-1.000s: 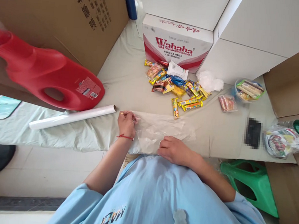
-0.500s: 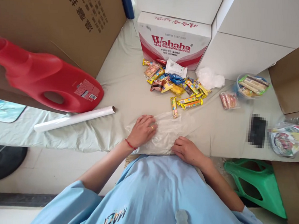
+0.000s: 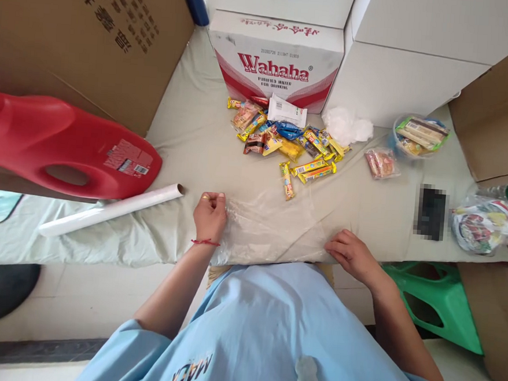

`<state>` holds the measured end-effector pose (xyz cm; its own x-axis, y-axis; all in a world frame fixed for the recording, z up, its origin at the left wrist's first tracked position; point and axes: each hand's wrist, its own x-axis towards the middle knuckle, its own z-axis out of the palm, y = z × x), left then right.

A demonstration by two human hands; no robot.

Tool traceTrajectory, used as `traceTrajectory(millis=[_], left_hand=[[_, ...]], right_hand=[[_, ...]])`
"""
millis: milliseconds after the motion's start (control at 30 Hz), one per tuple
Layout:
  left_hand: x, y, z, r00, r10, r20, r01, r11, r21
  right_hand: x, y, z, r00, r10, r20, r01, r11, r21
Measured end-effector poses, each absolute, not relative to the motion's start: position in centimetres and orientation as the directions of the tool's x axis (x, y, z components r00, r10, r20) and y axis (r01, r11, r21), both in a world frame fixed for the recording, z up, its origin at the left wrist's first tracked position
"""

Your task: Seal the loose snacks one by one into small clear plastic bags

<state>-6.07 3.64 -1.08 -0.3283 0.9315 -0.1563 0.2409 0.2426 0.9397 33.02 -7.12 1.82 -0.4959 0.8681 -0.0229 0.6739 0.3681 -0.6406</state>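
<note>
Left hand (image 3: 210, 217) has shifted left along clear plastic (image 3: 273, 229).

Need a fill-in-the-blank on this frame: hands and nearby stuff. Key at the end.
1. Of the left hand and right hand at the clear plastic, the one wearing a red bracelet is the ____.
2. The biggest word on the carton reads ____.
3. The stool is coloured ____.
4. The bottle by the white roll is coloured ____.

Missing: left; Wahaha; green; red.

Cloth-covered table (image 3: 189, 128), pale floor (image 3: 81, 297), green stool (image 3: 460, 315)
</note>
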Motion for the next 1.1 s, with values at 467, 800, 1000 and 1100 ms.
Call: traceTrajectory(millis=[467,800,1000,1100], left_hand=[[-3.1,-0.5,-0.3,0.491,0.845,0.212,0.639,-0.514,0.572],[-5.4,2.0,-3.0,0.345,0.933,0.106,0.824,-0.355,0.441],[-4.8,1.9,-2.4,0.362,0.932,0.011,0.897,-0.352,0.268],[-4.7,1.9,-2.2,0.363,0.932,-0.009,0.911,-0.353,0.214]], right_hand=[[30.2,-2.2,2.6,-0.412,0.907,0.09,0.644,0.36,-0.675],[32.4,-0.7,1.9,-0.383,0.922,-0.058,0.636,0.218,-0.74],[28.9,10.0,2.4,-0.194,0.976,0.094,0.762,0.21,-0.612],[25.2,15.4,2.1,-0.155,0.981,0.117,0.864,0.192,-0.466]])
